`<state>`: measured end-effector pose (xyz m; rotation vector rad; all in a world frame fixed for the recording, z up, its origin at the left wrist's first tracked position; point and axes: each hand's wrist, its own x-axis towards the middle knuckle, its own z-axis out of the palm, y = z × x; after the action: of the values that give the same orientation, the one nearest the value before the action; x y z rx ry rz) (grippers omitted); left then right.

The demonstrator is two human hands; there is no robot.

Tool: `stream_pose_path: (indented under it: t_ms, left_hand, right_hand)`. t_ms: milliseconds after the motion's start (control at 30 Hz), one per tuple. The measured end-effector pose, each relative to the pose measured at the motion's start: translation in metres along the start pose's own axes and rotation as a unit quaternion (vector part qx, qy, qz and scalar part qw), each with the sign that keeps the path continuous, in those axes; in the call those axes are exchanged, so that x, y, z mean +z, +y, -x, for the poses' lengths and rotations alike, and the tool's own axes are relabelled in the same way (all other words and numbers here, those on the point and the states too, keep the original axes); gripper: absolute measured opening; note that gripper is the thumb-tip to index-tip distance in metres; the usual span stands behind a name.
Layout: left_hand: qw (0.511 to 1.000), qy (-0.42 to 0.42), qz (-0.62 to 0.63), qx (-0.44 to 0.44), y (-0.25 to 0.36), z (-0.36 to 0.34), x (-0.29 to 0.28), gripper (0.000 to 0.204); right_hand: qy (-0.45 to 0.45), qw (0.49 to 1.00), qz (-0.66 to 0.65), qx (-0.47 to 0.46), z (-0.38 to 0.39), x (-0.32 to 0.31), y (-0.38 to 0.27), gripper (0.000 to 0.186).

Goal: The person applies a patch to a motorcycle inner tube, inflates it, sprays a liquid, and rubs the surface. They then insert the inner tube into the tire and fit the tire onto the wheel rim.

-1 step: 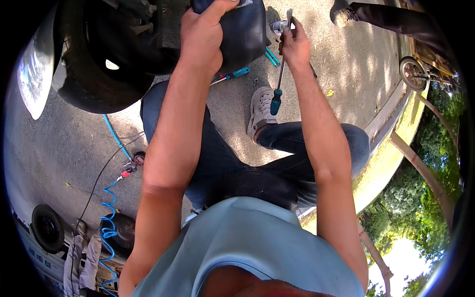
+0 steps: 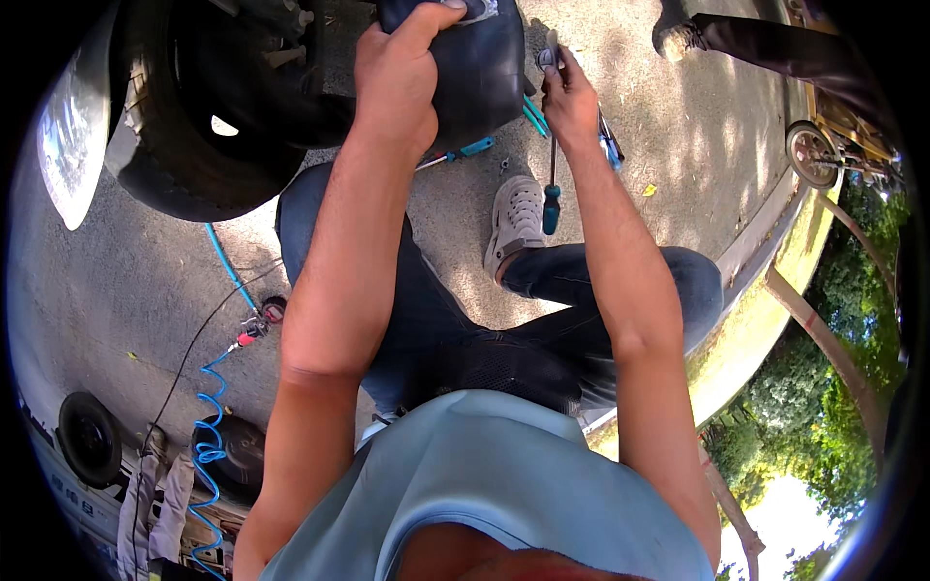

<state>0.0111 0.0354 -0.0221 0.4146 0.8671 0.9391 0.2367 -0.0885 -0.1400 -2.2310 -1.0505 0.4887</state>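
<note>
Black smooth rounded part point(image 2: 480, 82), thin metal-shafted screwdriver point(image 2: 551, 208), hands point(image 2: 397, 82) point(image 2: 573, 108) on both

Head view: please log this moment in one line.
left hand: on black part | right hand: holding teal-handled tool | nearby: white shoe

the screwdriver handle point(image 2: 551, 210) is teal, the coiled hose point(image 2: 209, 452) bright blue
</note>
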Motion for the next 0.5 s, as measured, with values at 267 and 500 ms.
stream_pose_path:
  t_ms: [267, 500]
  left_hand:
    - [0.994, 0.034, -0.094, 0.049, 0.011, 0.007, -0.018, 0.024]
    - [0.991, 0.062, -0.092, 0.071, 0.009, 0.018, 0.000, 0.022]
  right_hand:
    - [-0.296, 0.903, 0.312, -0.008, 0.029, 0.029, 0.060, 0.029]
    - [-0.275, 0.923, 0.265, -0.052, -0.032, 0.003, -0.029, 0.044]
